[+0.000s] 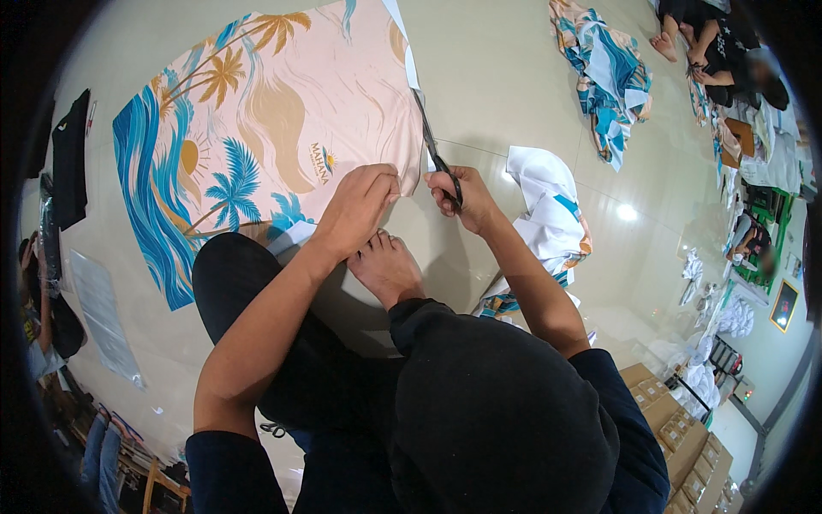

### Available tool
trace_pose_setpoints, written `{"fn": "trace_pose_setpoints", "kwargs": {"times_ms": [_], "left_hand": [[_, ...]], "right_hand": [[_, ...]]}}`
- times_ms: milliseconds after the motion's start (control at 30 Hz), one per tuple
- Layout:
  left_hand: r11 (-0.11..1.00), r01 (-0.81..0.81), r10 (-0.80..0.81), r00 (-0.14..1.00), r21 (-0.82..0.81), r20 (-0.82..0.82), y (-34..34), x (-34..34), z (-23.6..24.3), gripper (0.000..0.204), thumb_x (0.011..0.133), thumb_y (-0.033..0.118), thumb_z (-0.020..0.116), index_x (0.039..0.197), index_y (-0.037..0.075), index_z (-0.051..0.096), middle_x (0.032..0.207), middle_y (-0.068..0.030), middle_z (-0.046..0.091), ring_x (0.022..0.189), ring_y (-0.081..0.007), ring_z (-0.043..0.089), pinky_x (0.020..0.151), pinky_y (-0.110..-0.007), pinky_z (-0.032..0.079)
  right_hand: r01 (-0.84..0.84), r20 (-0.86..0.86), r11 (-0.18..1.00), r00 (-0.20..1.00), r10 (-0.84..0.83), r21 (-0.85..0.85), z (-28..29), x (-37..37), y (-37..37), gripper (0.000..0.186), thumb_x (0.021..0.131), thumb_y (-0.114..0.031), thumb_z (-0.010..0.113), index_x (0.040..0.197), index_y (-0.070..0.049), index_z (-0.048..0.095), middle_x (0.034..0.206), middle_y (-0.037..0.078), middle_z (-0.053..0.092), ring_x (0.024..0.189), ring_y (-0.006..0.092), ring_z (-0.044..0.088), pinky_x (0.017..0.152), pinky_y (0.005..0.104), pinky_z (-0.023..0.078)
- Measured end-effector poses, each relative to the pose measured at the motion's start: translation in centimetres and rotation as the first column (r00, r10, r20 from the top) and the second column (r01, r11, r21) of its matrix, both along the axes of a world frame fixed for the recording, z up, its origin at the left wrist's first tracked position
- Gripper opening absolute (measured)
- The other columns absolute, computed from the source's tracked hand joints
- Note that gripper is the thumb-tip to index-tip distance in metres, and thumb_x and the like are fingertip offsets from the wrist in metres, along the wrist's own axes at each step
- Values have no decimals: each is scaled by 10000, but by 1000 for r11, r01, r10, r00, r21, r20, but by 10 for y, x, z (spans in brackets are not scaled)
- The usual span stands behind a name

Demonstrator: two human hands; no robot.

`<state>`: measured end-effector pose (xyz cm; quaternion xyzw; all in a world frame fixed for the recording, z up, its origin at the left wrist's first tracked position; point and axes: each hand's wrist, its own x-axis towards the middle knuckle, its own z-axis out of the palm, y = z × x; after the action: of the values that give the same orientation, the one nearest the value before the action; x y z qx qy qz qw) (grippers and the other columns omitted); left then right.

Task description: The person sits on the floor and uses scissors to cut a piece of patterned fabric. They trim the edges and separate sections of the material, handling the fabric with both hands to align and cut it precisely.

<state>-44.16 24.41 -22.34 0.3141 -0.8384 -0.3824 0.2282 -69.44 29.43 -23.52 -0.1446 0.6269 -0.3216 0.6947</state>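
A printed fabric panel (274,111) in pale pink, with blue waves, palm trees and tan swirls, lies spread on the floor. My left hand (360,201) is closed on the panel's near right edge, fingers pinching the cloth. In my right hand (469,199) is a pair of scissors (434,147) with dark handles, the blades pointing away from me along the panel's right edge. A narrow white margin shows beside the blades at that edge. My bare foot (387,265) rests on the floor just below my left hand.
White-backed printed cloth (548,193) lies bunched right of my right arm. Farther off is another printed pile (612,77), near a seated person (719,51). Black cloth (73,158) and a clear plastic sheet (103,313) lie at left. Cardboard boxes (676,424) stand lower right.
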Motion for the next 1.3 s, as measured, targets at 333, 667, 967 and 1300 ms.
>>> {"fn": "trace_pose_setpoints", "kwargs": {"times_ms": [333,667,967,1300], "left_hand": [[999,-36,37,999,15,-36,-3,3,6,166,978,15,696,1134,2,641,1317,-188,684,1236,-420,636,1078,-494,498],[1000,-18,18,999,0,-44,-4,4,5,127,983,40,682,1099,16,635,1293,-168,684,1229,-412,631,1061,-498,499],[1000,-24,25,999,8,-44,-4,5,7,115,982,38,673,1089,21,632,1302,-165,681,1221,-410,632,1059,-501,497],[999,2,0,1000,45,-26,-6,8,9,120,999,20,678,1109,-1,634,1329,-200,669,1230,-426,631,1072,-495,491]], "right_hand": [[-22,-9,999,1000,22,-27,-9,-1,18,245,936,-211,820,837,-75,642,691,-6,602,513,77,512,472,254,377],[40,31,998,999,-39,-46,-5,5,-24,260,930,-219,835,852,-66,639,703,3,611,537,82,511,480,265,366],[83,42,995,996,-81,-48,-6,20,-33,193,953,-170,776,857,-75,639,696,-9,599,538,59,491,485,258,352],[110,35,992,994,-108,-63,-11,28,-30,223,948,-192,814,848,-89,643,701,-18,607,534,53,502,485,251,361]]}}
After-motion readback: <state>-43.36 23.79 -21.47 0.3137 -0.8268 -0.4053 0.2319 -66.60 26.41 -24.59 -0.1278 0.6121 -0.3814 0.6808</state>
